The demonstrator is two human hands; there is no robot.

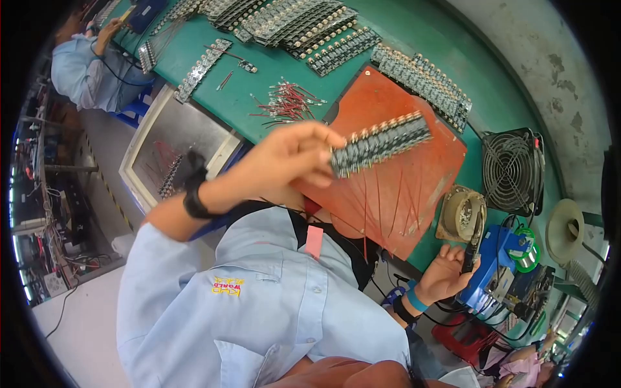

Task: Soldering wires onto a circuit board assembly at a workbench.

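My left hand (291, 155) pinches one end of a circuit board panel (381, 145), a dark strip of small joined boards with a row of brassy round parts along its edge. The panel is raised over an orange-red mat (381, 97) on the green bench. Thin red wires (394, 200) lie on the mat below it. At the right, my right hand (446, 275) is turned palm up, its fingers curled beside the black handle of a soldering iron (473, 252), which appears held against the thumb. The iron's upper end reaches beside a round solder cup (460, 213).
Several stacked board panels (291, 22) and a loose pile of short red wires (288, 103) lie on the bench. A black fan (513, 171), a blue soldering station (485, 275) and a green solder spool (527, 252) stand at the right. Another person (84, 71) sits far left.
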